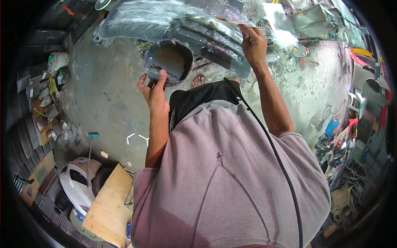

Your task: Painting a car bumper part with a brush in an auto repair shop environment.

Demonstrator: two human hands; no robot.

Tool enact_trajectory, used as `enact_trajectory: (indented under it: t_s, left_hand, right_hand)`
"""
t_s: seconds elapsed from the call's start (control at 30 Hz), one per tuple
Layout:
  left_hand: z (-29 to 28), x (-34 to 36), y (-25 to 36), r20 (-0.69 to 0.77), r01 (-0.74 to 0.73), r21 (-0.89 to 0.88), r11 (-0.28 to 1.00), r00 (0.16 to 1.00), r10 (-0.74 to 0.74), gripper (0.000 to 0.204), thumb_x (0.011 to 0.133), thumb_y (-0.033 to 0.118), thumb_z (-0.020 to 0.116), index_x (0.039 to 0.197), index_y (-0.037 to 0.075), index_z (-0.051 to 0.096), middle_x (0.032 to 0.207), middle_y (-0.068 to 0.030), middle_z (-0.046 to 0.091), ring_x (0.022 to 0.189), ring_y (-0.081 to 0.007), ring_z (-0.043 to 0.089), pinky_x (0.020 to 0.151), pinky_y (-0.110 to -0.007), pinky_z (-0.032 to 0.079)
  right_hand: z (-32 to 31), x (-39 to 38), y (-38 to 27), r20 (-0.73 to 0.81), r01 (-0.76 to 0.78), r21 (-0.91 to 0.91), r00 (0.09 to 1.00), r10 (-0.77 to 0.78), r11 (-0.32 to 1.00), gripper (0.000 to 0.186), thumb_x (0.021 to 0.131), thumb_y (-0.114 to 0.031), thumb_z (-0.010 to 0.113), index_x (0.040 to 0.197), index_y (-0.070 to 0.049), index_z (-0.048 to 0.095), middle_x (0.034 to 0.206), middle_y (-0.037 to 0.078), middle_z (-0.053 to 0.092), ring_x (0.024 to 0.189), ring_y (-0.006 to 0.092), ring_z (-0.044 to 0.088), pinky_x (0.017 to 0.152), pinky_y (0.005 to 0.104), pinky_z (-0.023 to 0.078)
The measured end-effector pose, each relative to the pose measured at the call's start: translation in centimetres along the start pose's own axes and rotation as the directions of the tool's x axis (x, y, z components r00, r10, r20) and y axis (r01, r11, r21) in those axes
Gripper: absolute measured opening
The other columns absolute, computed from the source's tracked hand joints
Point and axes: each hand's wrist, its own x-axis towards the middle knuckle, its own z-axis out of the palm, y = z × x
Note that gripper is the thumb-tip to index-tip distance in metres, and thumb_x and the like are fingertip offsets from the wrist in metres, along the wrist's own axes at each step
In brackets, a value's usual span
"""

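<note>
My left hand (155, 91) grips the near rim of a dark, crusted bucket (190, 62), thumb over the edge. Brownish liquid (171, 58) lies inside it. Beyond the bucket stretches a long dark moulded part (202, 37), its left half covered with whitish glass-fibre matting (140, 18). Over the right part of this piece, my right hand (253, 43) is closed around a thin paintbrush (226, 20) with an orange part, pointing left. Its bristle end is too small to make out clearly.
White fibre sheet (279, 25) and a greyish box-shaped tin (314, 20) lie at the far right. A cable (275, 153) runs down my shirt. Clutter lines the right wall (347, 140); a wooden board (109, 206) and a small broom (93, 135) stand at the lower left.
</note>
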Motion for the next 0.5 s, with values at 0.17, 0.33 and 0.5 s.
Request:
enact_trajectory:
  t_s: [0.17,0.33,0.5]
  left_hand:
    - [-1.0,0.8,-1.0,-0.019,-0.003,0.074,0.997,1.0,0.004,0.077,0.081,0.017,0.08,0.136,0.008,0.027,0.118,-0.014,0.057,0.105,-0.0209,0.054,0.088,-0.038,0.042]
    - [-0.2,0.7,-0.6,-0.001,0.0,0.027,1.0,1.0,0.0,0.079,0.079,0.015,0.082,0.135,0.005,0.028,0.121,-0.0175,0.054,0.108,-0.0234,0.053,0.092,-0.037,0.043]
    - [-0.2,0.4,0.0,-0.006,0.038,-0.015,0.999,0.999,-0.038,0.082,0.077,0.012,0.084,0.135,0.002,0.027,0.123,-0.0214,0.052,0.112,-0.026,0.053,0.098,-0.037,0.044]
  right_hand:
    - [0.3,-0.1,-2.6,0.048,-0.3,0.261,0.953,0.299,0.917,0.016,0.094,-0.012,0.064,0.107,-0.007,0.071,0.085,0.007,0.07,0.072,0.0129,0.066,0.063,0.0258,0.051]
    - [3.6,-1.1,-5.5,0.348,-0.568,0.445,0.822,0.451,0.692,0.021,0.093,-0.016,0.062,0.109,-0.004,0.07,0.075,0.007,0.07,0.065,0.009,0.062,0.057,0.025,0.049]
    - [1.2,-2.8,-3.5,0.188,-0.504,-0.023,0.846,0.499,0.863,0.022,0.085,-0.019,0.067,0.097,-0.001,0.073,0.077,0.013,0.072,0.069,0.016,0.068,0.066,0.0288,0.053]
